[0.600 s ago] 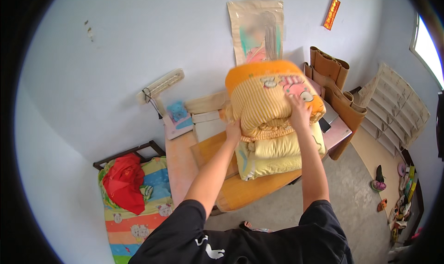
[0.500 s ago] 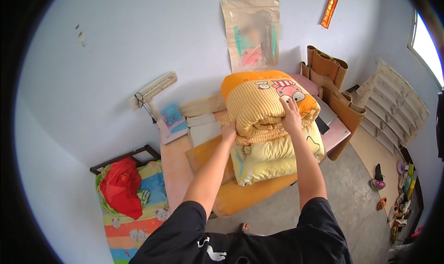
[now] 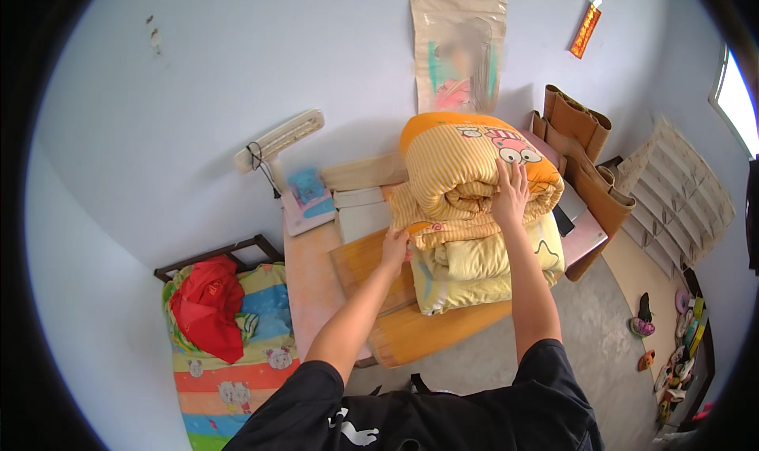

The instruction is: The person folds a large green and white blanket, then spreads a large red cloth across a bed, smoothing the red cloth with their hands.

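Note:
A thick orange-and-white striped quilt [image 3: 443, 162] with a cartoon face lies folded on top of a pale yellow folded quilt [image 3: 466, 281]. My left hand [image 3: 395, 250] is closed on a loose lower left edge of the striped quilt, pulling it out a little from the roll. My right hand [image 3: 511, 198] rests against its front near the cartoon eyes, fingers stretched out and slightly apart. Both quilts sit on an orange-brown board [image 3: 435, 336] laid across a pinkish table [image 3: 308, 277].
A desk lamp [image 3: 281, 140] and a blue item [image 3: 307, 186] stand at the back left. Rolled brown mats [image 3: 589, 190] lean on the right, beside a white shelf rack [image 3: 680, 194]. Left below is a bed with a red cloth [image 3: 207, 305]. Several shoes [image 3: 676, 368] lie at far right.
My left hand has moved down and outward, drawing the striped quilt's lower edge left. My right hand stays on the quilt's front. The whole view has shifted slightly.

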`<state>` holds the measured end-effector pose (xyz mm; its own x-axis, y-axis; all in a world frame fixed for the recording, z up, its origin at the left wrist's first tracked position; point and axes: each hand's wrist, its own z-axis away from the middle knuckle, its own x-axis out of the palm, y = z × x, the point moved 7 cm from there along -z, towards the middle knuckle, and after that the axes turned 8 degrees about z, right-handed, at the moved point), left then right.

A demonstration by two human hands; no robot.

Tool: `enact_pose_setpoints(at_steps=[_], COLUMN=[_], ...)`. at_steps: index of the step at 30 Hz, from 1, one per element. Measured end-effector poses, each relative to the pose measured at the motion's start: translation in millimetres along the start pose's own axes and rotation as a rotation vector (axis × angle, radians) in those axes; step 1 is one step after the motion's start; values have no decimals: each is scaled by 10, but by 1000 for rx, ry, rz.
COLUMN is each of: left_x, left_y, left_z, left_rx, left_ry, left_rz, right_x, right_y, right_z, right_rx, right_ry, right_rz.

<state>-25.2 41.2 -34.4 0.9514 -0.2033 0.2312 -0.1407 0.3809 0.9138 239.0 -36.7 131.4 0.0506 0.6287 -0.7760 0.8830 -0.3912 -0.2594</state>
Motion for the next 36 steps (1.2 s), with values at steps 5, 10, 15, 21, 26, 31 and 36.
enact_pose_setpoints(at_steps=[5, 10, 15, 21, 26, 31, 36], left_x=[-692, -1699, -3089, -4891, -5907, -6341, -6449], left_y=[-172, -410, -772, -1532, -2188, -2647, -2604], left_z=[516, 1106, 2068, 3905, 5313, 6175, 6136], left_rx=[8, 79, 21, 21, -11, -67, -21], left_ry=[43, 155, 366, 806, 1067, 1270, 1317], left_rz=[-47, 63, 125, 408, 475, 622, 687], right_x=[-88, 51, 272, 252, 238, 539, 864], right_y=[-440, -1026, -1886, -3018, -3923, -4470, -4776], right_z=[225, 940, 2351, 3986, 4915, 5643, 5891], right_rx=[-89, -109, -169, -349, -497, -375, -387], right_ry=[77, -84, -346, -511, -752, -1046, -1153], right_rz=[-86, -330, -481, -726, -865, -932, -869])
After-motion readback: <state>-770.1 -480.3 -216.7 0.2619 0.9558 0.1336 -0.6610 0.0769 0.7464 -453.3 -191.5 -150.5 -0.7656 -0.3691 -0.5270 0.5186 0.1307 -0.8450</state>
